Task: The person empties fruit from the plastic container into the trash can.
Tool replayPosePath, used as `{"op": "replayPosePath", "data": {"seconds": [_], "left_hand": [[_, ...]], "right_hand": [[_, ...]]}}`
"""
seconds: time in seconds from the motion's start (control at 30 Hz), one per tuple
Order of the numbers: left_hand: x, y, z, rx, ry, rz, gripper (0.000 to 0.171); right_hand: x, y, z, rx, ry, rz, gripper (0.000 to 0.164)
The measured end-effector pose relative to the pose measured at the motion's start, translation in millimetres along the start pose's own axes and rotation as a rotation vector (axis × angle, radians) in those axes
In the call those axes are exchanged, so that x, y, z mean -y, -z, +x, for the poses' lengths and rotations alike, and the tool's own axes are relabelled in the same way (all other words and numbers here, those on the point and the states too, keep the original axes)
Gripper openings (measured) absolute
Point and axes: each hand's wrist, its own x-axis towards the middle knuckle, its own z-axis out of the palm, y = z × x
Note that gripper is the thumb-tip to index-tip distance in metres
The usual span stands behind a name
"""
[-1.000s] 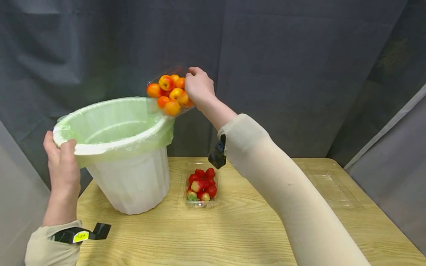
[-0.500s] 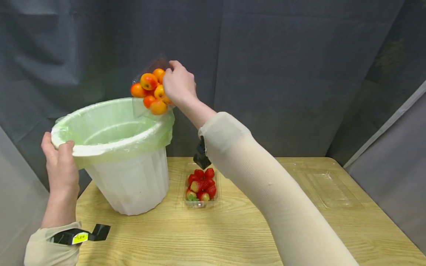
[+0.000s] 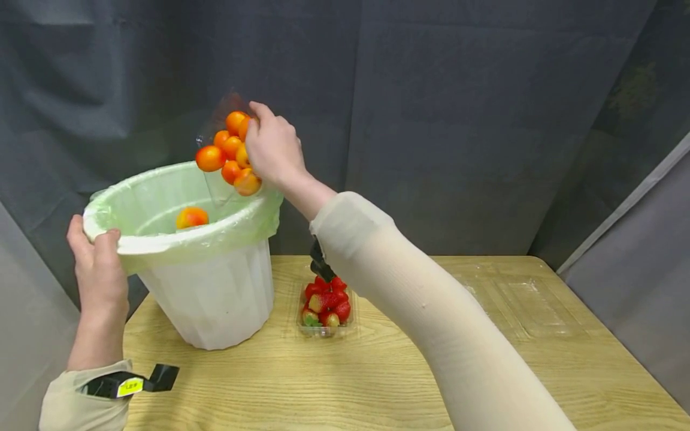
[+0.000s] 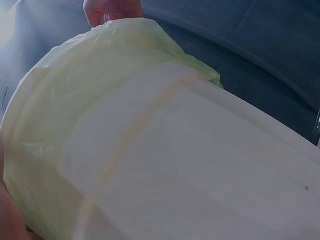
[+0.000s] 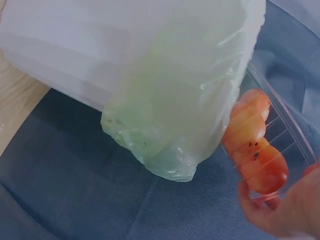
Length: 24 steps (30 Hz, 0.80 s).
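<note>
A white bin (image 3: 210, 305) with a pale green liner (image 3: 253, 221) folded over its rim leans to the left, raised on that side. My left hand (image 3: 102, 263) grips the rim at the left, thumb over the top edge. Over the bin's far right rim, my right hand (image 3: 276, 146) holds a clear plastic punnet (image 5: 295, 130), tipped toward the opening. Inside it are several small orange-red apples (image 3: 210, 158). One loose apple (image 3: 191, 218) shows inside the bin's mouth. In the right wrist view, fingers curl round the punnet's end.
A clear punnet of strawberries (image 3: 326, 302) stands on the wooden table (image 3: 302, 383) right of the bin, partly behind my right forearm. Clear plastic containers (image 3: 539, 305) lie at the right. A dark grey curtain (image 3: 442, 120) hangs behind the table.
My right hand has carried the punnet of apples left over the bin and tipped it further. One apple has come out into the bin. My left hand stays on the rim.
</note>
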Motion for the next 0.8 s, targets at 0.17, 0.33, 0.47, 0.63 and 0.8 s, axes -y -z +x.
{"op": "replayPosePath", "data": {"seconds": [0.17, 0.33, 0.47, 0.63, 0.8], "left_hand": [[1.5, 0.1, 0.7, -0.001, 0.003, 0.026, 0.062], [2.1, -0.2, 1.9, 0.000, 0.004, 0.030, 0.062], [2.4, 0.5, 2.8, -0.004, 0.020, 0.028, 0.062], [3.2, 2.6, 2.7, -0.001, 0.027, 0.015, 0.063], [3.7, 3.6, 2.0, -0.002, 0.015, 0.010, 0.062]], "right_hand": [[-2, -5, -1, 0.002, 0.106, -0.057, 0.042], [-2, -11, -5, 0.007, 0.191, -0.106, 0.043], [-1, -16, -8, -0.001, 0.276, -0.165, 0.043], [-3, -22, -13, -0.004, 0.365, -0.202, 0.044], [-2, -26, -15, -0.003, 0.378, -0.208, 0.045]]}}
